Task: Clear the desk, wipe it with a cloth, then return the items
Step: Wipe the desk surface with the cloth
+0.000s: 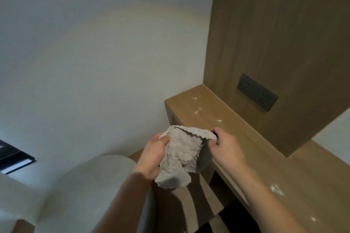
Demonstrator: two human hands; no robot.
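A crumpled grey cloth [180,155] hangs in the air between both hands, in front of the desk's front edge. My left hand [154,154] grips its left side with the thumb pressed on top. My right hand [225,145] pinches the cloth's upper right corner. The light wooden desk [280,164] runs from the middle to the lower right, and nothing stands on the part of its top that shows. A few bright glints of light lie on the wood.
A wooden back panel [274,34] rises behind the desk and carries a dark socket plate [257,92]. A pale rounded chair back [91,181] stands at lower left. White wall fills the left. Striped flooring shows under the desk.
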